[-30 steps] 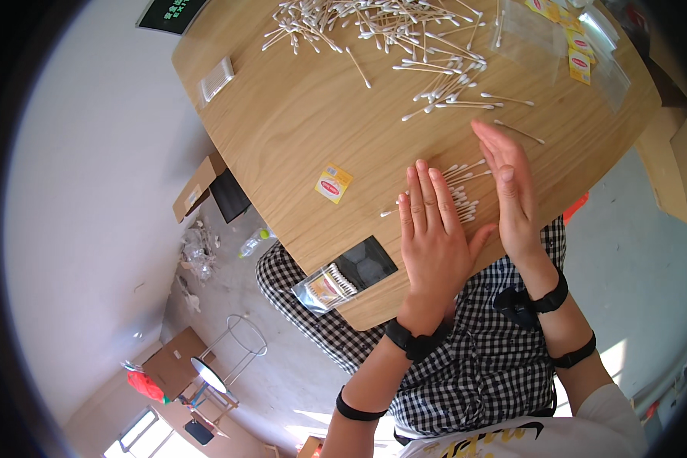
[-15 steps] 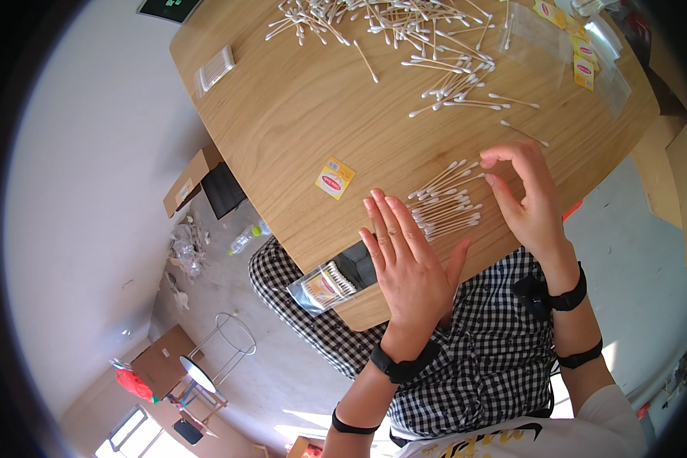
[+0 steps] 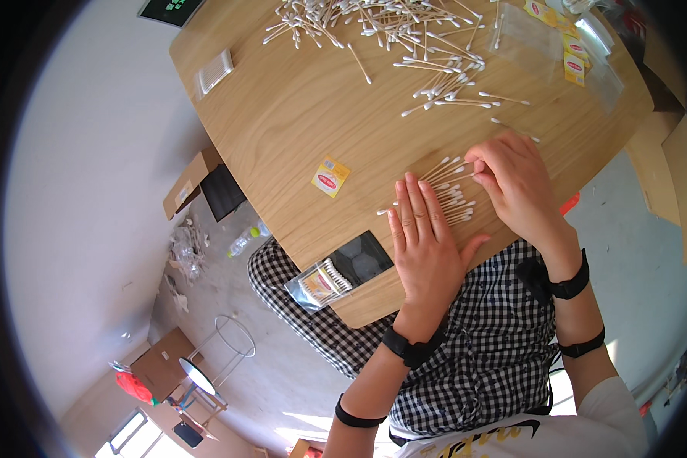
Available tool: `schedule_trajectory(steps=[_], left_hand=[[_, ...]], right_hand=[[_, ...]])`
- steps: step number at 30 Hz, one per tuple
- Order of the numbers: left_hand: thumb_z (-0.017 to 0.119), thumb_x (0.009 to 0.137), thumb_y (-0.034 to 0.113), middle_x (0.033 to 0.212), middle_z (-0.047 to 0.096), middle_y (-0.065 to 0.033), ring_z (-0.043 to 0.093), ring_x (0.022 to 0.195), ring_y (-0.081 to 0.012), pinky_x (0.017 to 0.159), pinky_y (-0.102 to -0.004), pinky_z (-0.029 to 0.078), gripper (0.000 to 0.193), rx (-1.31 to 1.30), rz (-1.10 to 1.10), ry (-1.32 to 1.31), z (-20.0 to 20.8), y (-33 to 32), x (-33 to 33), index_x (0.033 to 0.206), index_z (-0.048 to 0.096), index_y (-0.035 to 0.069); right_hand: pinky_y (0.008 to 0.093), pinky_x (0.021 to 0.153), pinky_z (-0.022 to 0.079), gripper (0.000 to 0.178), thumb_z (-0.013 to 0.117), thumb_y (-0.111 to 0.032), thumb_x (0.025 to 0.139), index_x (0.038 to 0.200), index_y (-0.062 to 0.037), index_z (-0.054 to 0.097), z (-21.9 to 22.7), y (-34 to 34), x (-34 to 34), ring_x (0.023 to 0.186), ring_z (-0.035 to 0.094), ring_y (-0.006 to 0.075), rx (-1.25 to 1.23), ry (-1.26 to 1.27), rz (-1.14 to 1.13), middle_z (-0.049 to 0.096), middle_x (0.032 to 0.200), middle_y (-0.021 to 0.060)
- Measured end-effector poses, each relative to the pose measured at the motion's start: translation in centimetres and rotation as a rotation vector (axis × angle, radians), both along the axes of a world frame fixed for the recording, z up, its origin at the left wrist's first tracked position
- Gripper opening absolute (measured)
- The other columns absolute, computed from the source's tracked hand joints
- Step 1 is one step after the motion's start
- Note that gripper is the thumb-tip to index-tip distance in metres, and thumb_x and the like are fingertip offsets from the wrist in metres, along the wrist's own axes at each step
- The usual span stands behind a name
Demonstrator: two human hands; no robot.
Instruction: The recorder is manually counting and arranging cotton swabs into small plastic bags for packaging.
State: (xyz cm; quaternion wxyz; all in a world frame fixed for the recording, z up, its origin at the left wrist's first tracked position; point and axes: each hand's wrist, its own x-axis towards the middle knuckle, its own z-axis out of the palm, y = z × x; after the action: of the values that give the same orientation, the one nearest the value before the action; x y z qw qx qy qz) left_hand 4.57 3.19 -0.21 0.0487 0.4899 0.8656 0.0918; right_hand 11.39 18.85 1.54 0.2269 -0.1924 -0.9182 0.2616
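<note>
A row of cotton swabs (image 3: pixel 456 203) lies side by side near the table's close edge, white tips toward the right. Across their left part rests my left hand (image 3: pixel 427 244), flat with fingers stretched out, hiding most of the sticks. One white tip pokes out beyond its fingertips on the left. At the right end of the row, my right hand (image 3: pixel 515 179) has thumb and index finger pinched on the tip of a cotton swab. A small yellow-and-white card (image 3: pixel 330 177) lies on the table, left of and beyond my left hand.
A large loose pile of cotton swabs (image 3: pixel 382 19) covers the far table. Clear plastic bags (image 3: pixel 523 34) and yellow cards (image 3: pixel 574 69) lie far right. A bagged swab pack (image 3: pixel 320 284) and dark phone-like slab (image 3: pixel 361 259) sit at the near left edge; another pack (image 3: pixel 216 72) lies far left.
My left hand has shifted right, farther over the row of swabs, uncovering more of the dark slab. My right hand has moved slightly left, its thumb and index finger closing at the tips.
</note>
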Motion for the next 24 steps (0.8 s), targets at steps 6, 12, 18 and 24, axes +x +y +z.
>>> schedule_trajectory(steps=[6, 12, 18, 24], left_hand=[[0.055, 0.082, 0.068, 0.154, 0.022, -0.0300, 0.019, 0.145, -0.0413, 0.116, -0.0525, 0.019, 0.108, 0.032, 0.009, 0.012, -0.4, 0.1, 0.0, 0.145, 0.021, -0.013], [0.057, 0.082, 0.066, 0.154, 0.022, -0.0288, 0.018, 0.146, -0.0401, 0.116, -0.0541, 0.016, 0.108, 0.043, 0.023, 0.003, 0.0, 0.2, -0.1, 0.146, 0.020, -0.012], [0.061, 0.081, 0.063, 0.154, 0.026, -0.0237, 0.020, 0.146, -0.0371, 0.116, -0.0572, 0.013, 0.109, 0.060, -0.026, 0.001, 1.1, 0.7, -1.0, 0.148, 0.018, -0.011], [0.061, 0.086, 0.053, 0.154, 0.030, -0.0198, 0.024, 0.145, -0.0343, 0.116, -0.0566, 0.013, 0.098, 0.085, -0.116, -0.106, 1.0, 0.7, -1.5, 0.150, 0.015, -0.006]], right_hand=[[0.0388, 0.085, 0.042, 0.012, 0.060, 0.000, 0.083, 0.092, -0.0058, 0.055, 0.0, 0.1, 1.7, 0.088, 0.055, 0.0266, -0.017, -0.027, -0.034, 0.057, 0.084, 0.0066], [0.0379, 0.080, 0.044, 0.007, 0.057, 0.001, 0.088, 0.093, -0.0038, 0.055, 1.2, 1.1, 8.0, 0.087, 0.055, 0.0295, -0.149, -0.110, -0.192, 0.056, 0.092, 0.0105], [0.0363, 0.075, 0.046, 0.006, 0.057, 0.002, 0.088, 0.093, -0.0015, 0.055, 0.8, 2.4, 16.6, 0.083, 0.056, 0.0298, -0.183, -0.338, -0.338, 0.055, 0.092, 0.0110], [0.0337, 0.083, 0.046, 0.014, 0.057, -0.001, 0.090, 0.103, -0.0023, 0.060, 0.6, 2.1, 16.0, 0.094, 0.059, 0.0266, -0.070, -0.360, -0.476, 0.060, 0.104, 0.0118]])
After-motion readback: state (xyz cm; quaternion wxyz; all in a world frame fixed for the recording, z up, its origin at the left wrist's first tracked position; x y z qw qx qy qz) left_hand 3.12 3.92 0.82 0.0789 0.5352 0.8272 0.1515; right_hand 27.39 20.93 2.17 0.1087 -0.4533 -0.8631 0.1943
